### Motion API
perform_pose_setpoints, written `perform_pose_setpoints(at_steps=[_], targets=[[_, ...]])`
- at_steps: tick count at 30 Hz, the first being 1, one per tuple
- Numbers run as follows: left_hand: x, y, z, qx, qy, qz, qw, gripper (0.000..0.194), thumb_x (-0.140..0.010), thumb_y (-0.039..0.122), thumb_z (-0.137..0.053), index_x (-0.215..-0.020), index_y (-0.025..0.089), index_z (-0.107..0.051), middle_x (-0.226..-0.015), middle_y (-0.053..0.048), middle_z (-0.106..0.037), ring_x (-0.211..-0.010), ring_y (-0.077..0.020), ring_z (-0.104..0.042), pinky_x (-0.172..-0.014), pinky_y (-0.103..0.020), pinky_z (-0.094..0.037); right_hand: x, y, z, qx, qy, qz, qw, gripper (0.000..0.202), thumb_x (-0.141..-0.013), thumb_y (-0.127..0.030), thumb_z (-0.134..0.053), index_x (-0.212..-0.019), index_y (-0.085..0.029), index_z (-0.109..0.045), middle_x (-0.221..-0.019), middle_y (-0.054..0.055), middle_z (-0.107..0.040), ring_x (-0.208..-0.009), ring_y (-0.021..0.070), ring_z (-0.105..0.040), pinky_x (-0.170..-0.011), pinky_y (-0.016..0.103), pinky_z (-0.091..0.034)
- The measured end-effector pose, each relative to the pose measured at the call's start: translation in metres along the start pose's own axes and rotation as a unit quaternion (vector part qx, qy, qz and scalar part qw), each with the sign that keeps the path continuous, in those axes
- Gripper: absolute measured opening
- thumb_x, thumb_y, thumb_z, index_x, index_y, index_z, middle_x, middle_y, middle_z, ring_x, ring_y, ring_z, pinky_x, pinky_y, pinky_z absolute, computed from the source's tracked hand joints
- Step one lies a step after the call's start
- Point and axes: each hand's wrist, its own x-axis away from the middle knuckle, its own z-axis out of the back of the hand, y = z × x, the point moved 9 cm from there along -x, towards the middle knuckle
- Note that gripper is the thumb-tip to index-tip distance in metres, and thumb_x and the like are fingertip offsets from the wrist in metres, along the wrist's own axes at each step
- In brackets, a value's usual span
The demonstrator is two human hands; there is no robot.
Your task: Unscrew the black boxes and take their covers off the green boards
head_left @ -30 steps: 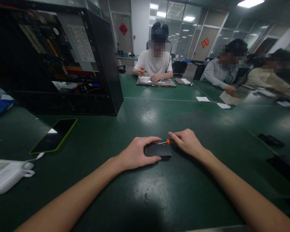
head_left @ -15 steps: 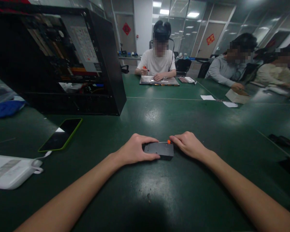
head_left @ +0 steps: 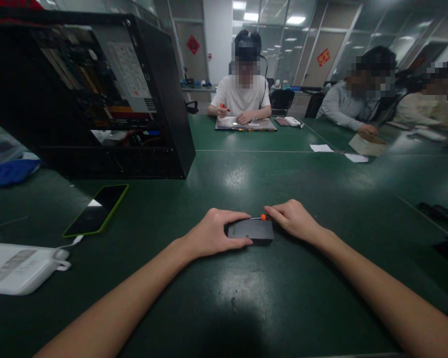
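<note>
A dark grey rectangular block lies on the green table. My left hand grips its left end, the thumb along the near side and the fingers along the far side. In my right hand, closed at the block's far right corner, is a screwdriver with an orange handle and a thin metal shaft. The shaft points left along the block's far edge, its tip close to my left fingers. Most of the handle is hidden inside my right hand.
An open black computer case stands at the back left. A phone in a green case and a white power bank with a cable lie at the left, near a blue glove. A person works across the table; others sit at the right.
The view has shifted slightly, so the block and both hands appear a little further right. The left hand still holds the block, and the right hand still has the screwdriver.
</note>
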Motion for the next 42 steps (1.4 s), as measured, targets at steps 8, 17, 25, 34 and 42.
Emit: perform_pose_setpoints(at_steps=[8, 17, 25, 34, 42], targets=[[0.001, 0.004, 0.003, -0.001, -0.013, -0.03, 0.999, 0.047, -0.085, 0.04, -0.083, -0.125, 0.016, -0.075, -0.116, -0.007, -0.08, -0.1, -0.0217, -0.078, -0.089, -0.028, -0.057, 0.003, 0.012, 0.016, 0.008, -0.035, 0.041, 0.999, 0.063, -0.104, -0.06, -0.035, -0.063, -0.018, -0.057, -0.055, -0.002, -0.041, -0.052, 0.0103, -0.036, -0.06, 0.031, -0.025], [0.001, 0.005, 0.004, -0.017, 0.018, -0.029, 0.999, 0.045, -0.085, 0.04, -0.082, -0.12, 0.013, -0.075, -0.109, -0.009, -0.081, -0.092, -0.0231, -0.078, -0.082, -0.031, -0.058, 0.008, 0.042, 0.042, 0.036, -0.045, 0.023, 0.998, 0.062, -0.103, -0.059, -0.036, -0.058, -0.019, -0.05, -0.054, -0.003, -0.034, -0.05, 0.0096, -0.03, -0.057, 0.032, -0.024], [0.001, -0.001, 0.009, -0.029, 0.065, -0.002, 0.998, 0.041, -0.084, 0.036, -0.082, -0.118, 0.015, -0.076, -0.111, -0.008, -0.081, -0.093, -0.0237, -0.078, -0.082, -0.032, -0.059, 0.012, 0.056, 0.049, 0.014, -0.062, -0.017, 0.998, 0.062, -0.099, -0.064, -0.038, -0.056, -0.02, -0.042, -0.055, -0.003, -0.029, -0.051, 0.01, -0.026, -0.055, 0.032, -0.022], [0.003, -0.006, 0.01, -0.048, 0.134, 0.041, 0.989, 0.039, -0.085, 0.037, -0.081, -0.116, 0.014, -0.076, -0.109, -0.009, -0.081, -0.092, -0.0251, -0.079, -0.088, -0.036, -0.062, 0.009, 0.024, 0.022, -0.024, -0.114, -0.023, 0.993, 0.061, -0.101, -0.063, -0.04, -0.064, -0.018, -0.058, -0.056, -0.003, -0.042, -0.053, 0.0107, -0.035, -0.055, 0.03, -0.026], [0.002, -0.007, 0.011, -0.071, 0.115, 0.008, 0.991, 0.046, -0.084, 0.032, -0.083, -0.125, 0.015, -0.072, -0.121, -0.011, -0.078, -0.106, -0.028, -0.077, -0.097, -0.04, -0.061, 0.009, 0.02, 0.027, -0.038, -0.096, 0.016, 0.995, 0.051, -0.098, -0.059, -0.052, -0.076, -0.017, -0.073, -0.056, -0.003, -0.048, -0.052, 0.0104, -0.038, -0.053, 0.028, -0.026]])
